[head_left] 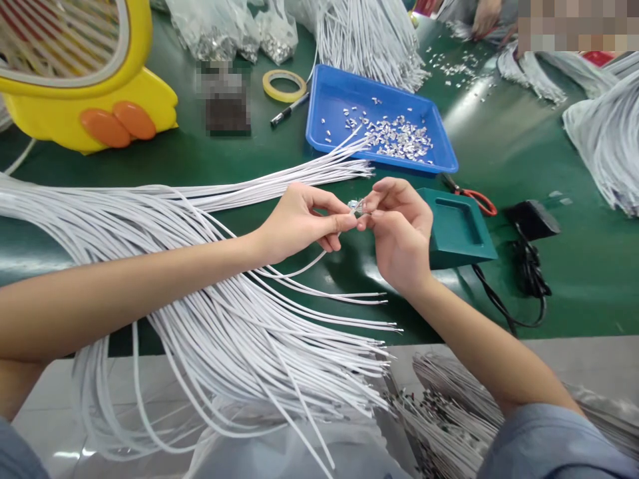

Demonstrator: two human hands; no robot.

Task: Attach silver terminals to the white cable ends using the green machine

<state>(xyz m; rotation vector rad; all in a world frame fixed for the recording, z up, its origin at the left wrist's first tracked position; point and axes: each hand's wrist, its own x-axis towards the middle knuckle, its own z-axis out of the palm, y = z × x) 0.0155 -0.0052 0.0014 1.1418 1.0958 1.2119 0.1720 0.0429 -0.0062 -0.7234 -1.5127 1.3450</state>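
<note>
Thumb and forefinger of my left hand (312,223) pinch the end of a white cable (307,266) that curves up from below. At its tip shows a small shiny metal piece (354,205), partly covered by fingers. My right hand (399,233) is closed in a pinch at the same spot, its fingertips on the metal piece or the thin wire ends; which of them I cannot tell. Under my left forearm spreads a large bundle of white cables (239,326), many hanging over the table edge. Another row of cables (279,181) lies just behind my left hand.
Behind my hands stands a blue tray (329,93) of small metal pieces (399,138). A green device (459,226), red-handled pliers (479,199) and a black adapter (532,219) lie right. Yellow tape (267,85), a pen (289,110) and a yellow fan (60,120) are further left. Another person's hand (485,16) works at the back.
</note>
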